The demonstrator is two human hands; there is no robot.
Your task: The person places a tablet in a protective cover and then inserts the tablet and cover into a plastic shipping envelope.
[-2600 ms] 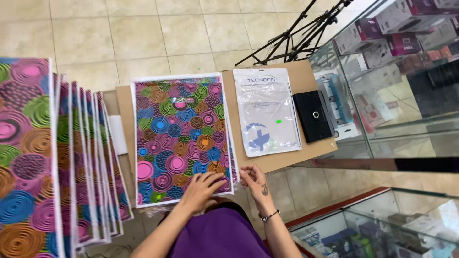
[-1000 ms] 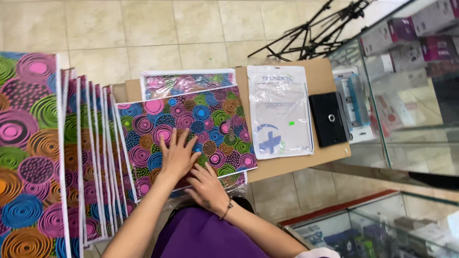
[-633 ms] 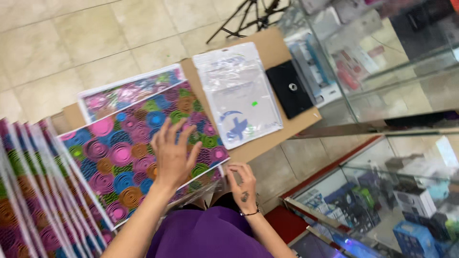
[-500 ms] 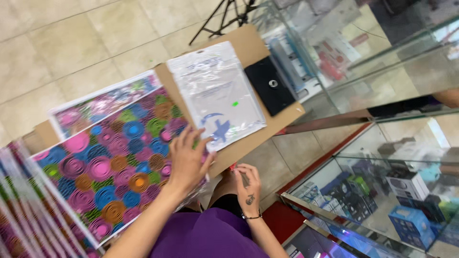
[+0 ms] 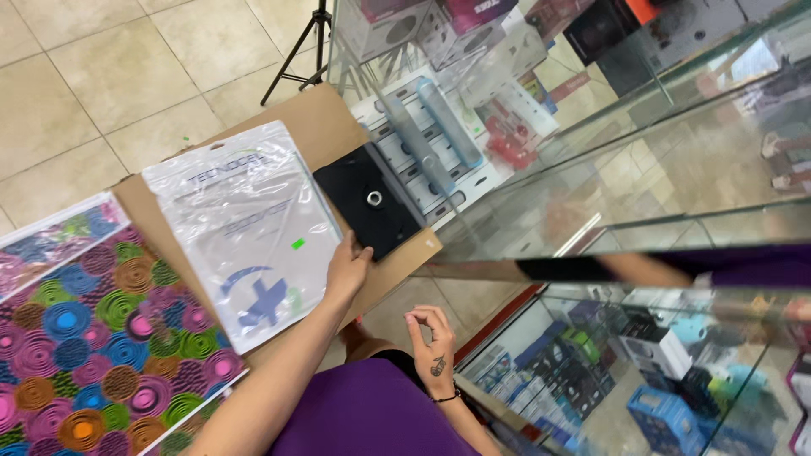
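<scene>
My left hand reaches across the cardboard table top and rests at the near edge of a black flat case with a metal ring in its middle. Its thumb touches the case and its fingers lie by the edge of a clear plastic bag with blue print. My right hand, with a wrist tattoo and a bracelet, hangs off the table near my lap, fingertips pinched together with nothing visible in them. A sheet with colourful circles lies at the left.
A glass display case full of boxed goods stands right against the table. Another patterned sheet lies behind the first. A black tripod stands on the tiled floor beyond the table.
My view has swung right. My left hand left the colourful sheet and moved right to the black case. My right hand came off the table and now hangs by my lap.
</scene>
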